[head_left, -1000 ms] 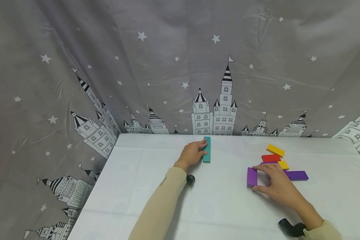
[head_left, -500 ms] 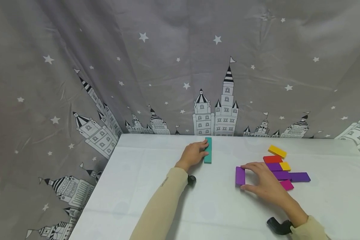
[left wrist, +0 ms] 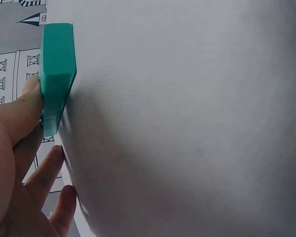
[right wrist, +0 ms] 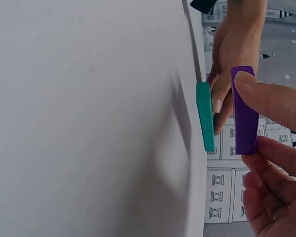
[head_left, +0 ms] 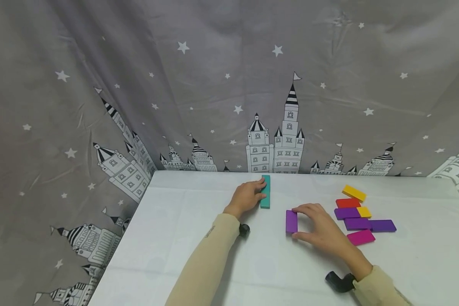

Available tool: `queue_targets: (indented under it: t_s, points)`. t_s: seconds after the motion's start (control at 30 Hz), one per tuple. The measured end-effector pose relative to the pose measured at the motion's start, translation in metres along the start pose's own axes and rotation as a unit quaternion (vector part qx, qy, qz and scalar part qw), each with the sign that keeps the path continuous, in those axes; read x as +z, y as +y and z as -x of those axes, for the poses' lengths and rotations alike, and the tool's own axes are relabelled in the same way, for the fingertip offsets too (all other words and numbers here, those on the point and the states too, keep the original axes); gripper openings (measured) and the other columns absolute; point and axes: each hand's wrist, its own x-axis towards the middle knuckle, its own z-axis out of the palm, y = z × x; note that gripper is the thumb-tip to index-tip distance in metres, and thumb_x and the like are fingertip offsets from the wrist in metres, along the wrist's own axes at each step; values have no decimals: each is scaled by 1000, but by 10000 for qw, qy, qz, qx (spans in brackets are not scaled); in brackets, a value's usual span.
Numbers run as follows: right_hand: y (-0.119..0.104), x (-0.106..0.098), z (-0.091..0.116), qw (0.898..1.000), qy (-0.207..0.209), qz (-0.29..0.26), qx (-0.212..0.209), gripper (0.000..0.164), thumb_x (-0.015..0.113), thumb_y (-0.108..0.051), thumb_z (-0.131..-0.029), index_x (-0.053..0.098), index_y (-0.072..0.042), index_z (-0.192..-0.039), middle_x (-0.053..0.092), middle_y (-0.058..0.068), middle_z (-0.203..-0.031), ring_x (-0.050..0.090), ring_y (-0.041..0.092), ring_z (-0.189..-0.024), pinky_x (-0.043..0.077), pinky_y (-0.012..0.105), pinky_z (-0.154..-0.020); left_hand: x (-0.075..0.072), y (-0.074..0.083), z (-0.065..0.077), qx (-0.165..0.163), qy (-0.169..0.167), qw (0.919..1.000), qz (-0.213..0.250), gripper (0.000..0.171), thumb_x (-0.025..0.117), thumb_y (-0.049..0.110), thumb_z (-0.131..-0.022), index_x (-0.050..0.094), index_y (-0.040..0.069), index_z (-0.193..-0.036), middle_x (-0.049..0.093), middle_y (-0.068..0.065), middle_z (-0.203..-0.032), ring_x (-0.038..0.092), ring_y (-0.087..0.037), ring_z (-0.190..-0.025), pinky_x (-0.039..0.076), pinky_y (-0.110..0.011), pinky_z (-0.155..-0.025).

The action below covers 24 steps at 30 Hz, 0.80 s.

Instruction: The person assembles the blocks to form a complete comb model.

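At the back of the white table (head_left: 199, 255), a long teal block (head_left: 265, 193) points away from me. My left hand (head_left: 245, 199) holds it from its left side, thumb on the near part and a finger further back. In the left wrist view the block (left wrist: 59, 54) hides those fingertips. A purple rectangular block (head_left: 291, 222) is pinched in my right hand (head_left: 321, 231), a short way right of and nearer than the teal one. The right wrist view shows the thumb (right wrist: 271, 101) on one end of this purple block (right wrist: 244, 116) and fingers at the other.
Right of my right hand lies a loose group: a yellow block (head_left: 354, 193), a red one (head_left: 348, 203), a smaller yellow piece (head_left: 364, 212), several purple blocks (head_left: 382, 225) and a magenta one (head_left: 361, 237). A grey castle-print curtain (head_left: 214, 85) hangs behind the table.
My right hand has carried the purple block leftward, from beside the coloured group towards the teal block, uncovering the magenta block. My left hand and the teal block have stayed in place.
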Motion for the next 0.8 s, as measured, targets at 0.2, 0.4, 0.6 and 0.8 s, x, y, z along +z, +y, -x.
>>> queue_targets:
  t_s: [0.2,0.4,0.6,0.8]
  points:
    - [-6,9,-10,10000,-4,-26,-84,62,93,-22,-71,67,-9,-126,65,9,-125,54,31,-121,50,55,-102,-1,0,0,39,7,10000,3,49,68,29,-97,56,18,-143,43,10,-154,41,-23,-143,31,-42,-120]
    - [-12,17,-18,9998,-11,-76,-205,62,93,-21,-70,68,-7,-125,65,9,-125,54,30,-120,50,53,-103,-1,0,0,72,3,10000,-47,49,67,29,-97,56,17,-143,43,10,-154,42,-24,-142,31,-42,-120]
    - [-15,25,-27,9992,28,-90,-392,62,94,-21,-69,69,-6,-123,66,8,-122,55,28,-118,50,51,-103,-1,0,0,79,16,10000,-49,49,67,28,-97,56,17,-143,43,9,-154,42,-24,-142,32,-43,-120]
    - [-17,33,-36,9982,-34,-166,-572,60,94,-20,-69,69,-3,-122,67,8,-120,55,27,-117,49,49,-103,0,-1,0,170,96,9998,-108,48,68,27,-97,57,16,-143,44,7,-154,44,-26,-141,33,-44,-119]
